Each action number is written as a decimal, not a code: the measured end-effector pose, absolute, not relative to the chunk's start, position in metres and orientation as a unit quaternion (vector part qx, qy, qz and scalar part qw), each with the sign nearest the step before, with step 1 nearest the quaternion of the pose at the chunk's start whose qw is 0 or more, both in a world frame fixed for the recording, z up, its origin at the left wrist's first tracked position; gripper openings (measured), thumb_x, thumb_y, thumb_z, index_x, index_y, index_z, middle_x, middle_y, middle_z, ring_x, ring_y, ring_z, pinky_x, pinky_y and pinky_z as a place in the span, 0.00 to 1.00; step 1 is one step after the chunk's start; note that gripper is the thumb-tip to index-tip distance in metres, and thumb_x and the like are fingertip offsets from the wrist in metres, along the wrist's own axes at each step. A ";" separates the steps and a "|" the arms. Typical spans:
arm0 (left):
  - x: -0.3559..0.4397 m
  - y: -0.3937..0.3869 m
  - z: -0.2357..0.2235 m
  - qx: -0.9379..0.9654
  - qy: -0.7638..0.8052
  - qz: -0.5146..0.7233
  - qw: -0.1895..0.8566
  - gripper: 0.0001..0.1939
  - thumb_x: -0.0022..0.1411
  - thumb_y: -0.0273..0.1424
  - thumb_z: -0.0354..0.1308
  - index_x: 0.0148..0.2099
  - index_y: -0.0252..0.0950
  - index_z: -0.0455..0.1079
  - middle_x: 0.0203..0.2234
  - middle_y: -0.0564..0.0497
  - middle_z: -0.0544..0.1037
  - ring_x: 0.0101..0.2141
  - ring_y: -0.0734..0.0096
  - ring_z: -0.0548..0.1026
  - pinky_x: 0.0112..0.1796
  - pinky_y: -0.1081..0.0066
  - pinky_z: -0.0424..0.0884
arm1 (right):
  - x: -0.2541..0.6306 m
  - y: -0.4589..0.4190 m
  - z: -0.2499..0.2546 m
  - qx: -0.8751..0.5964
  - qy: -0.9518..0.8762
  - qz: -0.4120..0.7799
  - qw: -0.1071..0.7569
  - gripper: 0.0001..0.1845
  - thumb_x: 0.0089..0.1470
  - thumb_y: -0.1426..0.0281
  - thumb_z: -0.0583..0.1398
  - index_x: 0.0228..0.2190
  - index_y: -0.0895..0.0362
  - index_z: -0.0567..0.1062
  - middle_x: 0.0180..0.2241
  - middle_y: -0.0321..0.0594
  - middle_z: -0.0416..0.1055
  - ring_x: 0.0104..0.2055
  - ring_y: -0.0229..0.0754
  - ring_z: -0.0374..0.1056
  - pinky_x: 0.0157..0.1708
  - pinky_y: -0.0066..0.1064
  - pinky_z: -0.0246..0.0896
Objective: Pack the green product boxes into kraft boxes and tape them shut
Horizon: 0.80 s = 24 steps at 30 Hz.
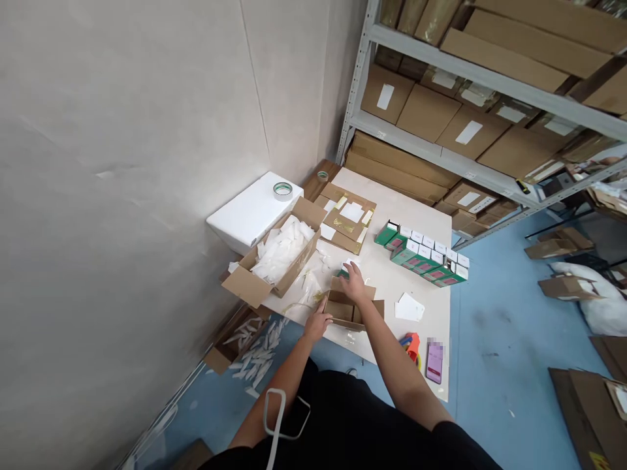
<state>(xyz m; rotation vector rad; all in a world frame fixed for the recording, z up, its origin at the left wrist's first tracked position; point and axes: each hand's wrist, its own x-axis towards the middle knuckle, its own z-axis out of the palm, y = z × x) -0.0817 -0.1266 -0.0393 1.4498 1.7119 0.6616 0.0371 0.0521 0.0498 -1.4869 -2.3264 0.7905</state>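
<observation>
A small open cardboard box (349,322) sits at the near edge of the white table with its flaps up. My left hand (317,321) grips the left wall of this box. Just beyond its far flap, my right hand (353,285) has its fingers closed around a small green and white box (345,273), which they partly cover. To the right, several similar green boxes (424,256) with white tops stand in rows. A larger carton (306,261) full of white paper packets (284,251) lies open at the left.
A flattened, taped cardboard sheet (345,219) lies farther back. White cards (409,307), an orange tape dispenser (412,346) and a phone (434,361) lie at the right. A tape roll (283,190) rests on a white surface (249,212). Shelving (441,153) with cartons stands behind.
</observation>
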 end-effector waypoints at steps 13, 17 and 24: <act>-0.144 -0.195 -0.016 0.547 0.718 0.284 0.323 0.10 0.65 0.28 0.60 0.43 0.44 0.83 0.72 0.55 0.60 0.70 0.53 0.61 0.68 0.59 0.61 | -0.159 0.036 0.083 -0.171 -0.945 0.277 0.034 0.23 0.55 0.81 0.56 0.47 0.55 0.83 0.65 0.48 0.68 0.70 0.52 0.59 0.73 0.54 0.42; -0.155 -0.207 -0.014 0.521 0.735 0.284 0.329 0.10 0.65 0.28 0.61 0.42 0.45 0.83 0.73 0.57 0.57 0.70 0.56 0.61 0.68 0.60 0.60 | -0.200 0.028 0.073 -0.113 -0.959 0.232 -0.117 0.18 0.52 0.79 0.59 0.40 0.56 0.85 0.63 0.46 0.71 0.72 0.54 0.57 0.73 0.51 0.46; -0.159 -0.211 -0.017 0.517 0.741 0.282 0.322 0.09 0.65 0.29 0.61 0.43 0.43 0.83 0.74 0.55 0.55 0.70 0.55 0.61 0.66 0.60 0.64 | -0.226 0.020 0.051 -0.153 -0.941 0.173 -0.245 0.21 0.48 0.78 0.64 0.46 0.62 0.83 0.55 0.56 0.78 0.63 0.60 0.68 0.58 0.46 0.68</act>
